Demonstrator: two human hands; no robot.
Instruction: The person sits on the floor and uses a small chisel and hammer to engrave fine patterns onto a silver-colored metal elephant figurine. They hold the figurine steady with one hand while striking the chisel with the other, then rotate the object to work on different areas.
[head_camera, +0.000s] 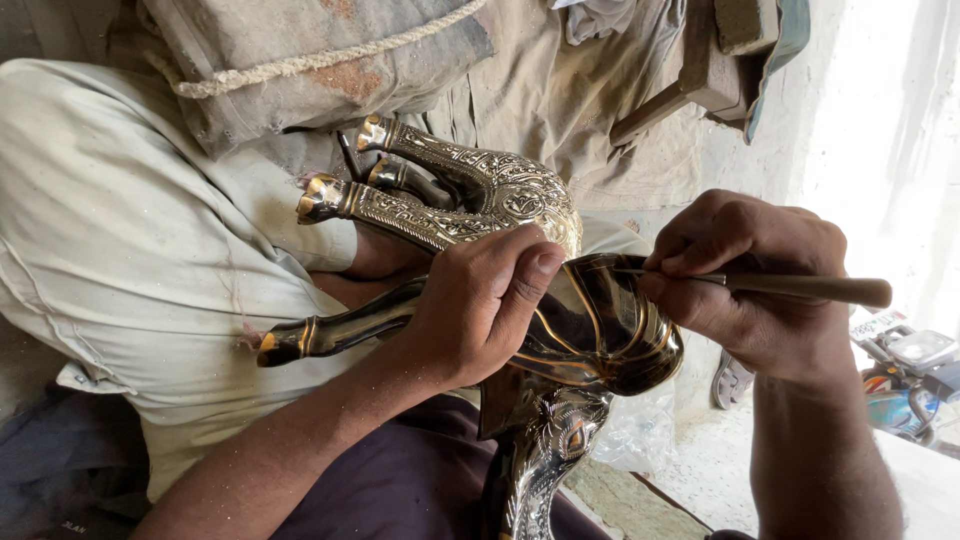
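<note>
So the left hand (478, 300) comes in from the lower left with the forearm angled up across the lap, fingers curled over the back of a metal animal figurine (500, 270) and the thumb pressed flat against its shiny curved flank — a firm clamp, not a light touch. The right hand (750, 285) reaches in from the right, wrist bent, fingers pinched tight around a thin engraving tool (790, 287) with a wooden handle that sticks out to the right; the narrow metal tip runs left and sits right on the figurine's polished surface. The figurine rests in the person's lap, turned on its side, with its legs (400, 200) poking up and to the left and its head (555, 445) hanging down toward the bottom of the view. It looks like dark, glossy metal with brass-coloured lines and hoof tips; the legs and head are covered in fine chased floral patterns, while the rounded body part under the tool is smooth and mirror-like with a few gold outlines. Behind it there's a pale, dusty shirt (130, 260) and dark purple trousers (410, 480). Up top sits a rough cloth bundle (310, 60) tied with thick rope, and a wooden block (700, 70) leans against the wall — everything looks dusty.
</note>
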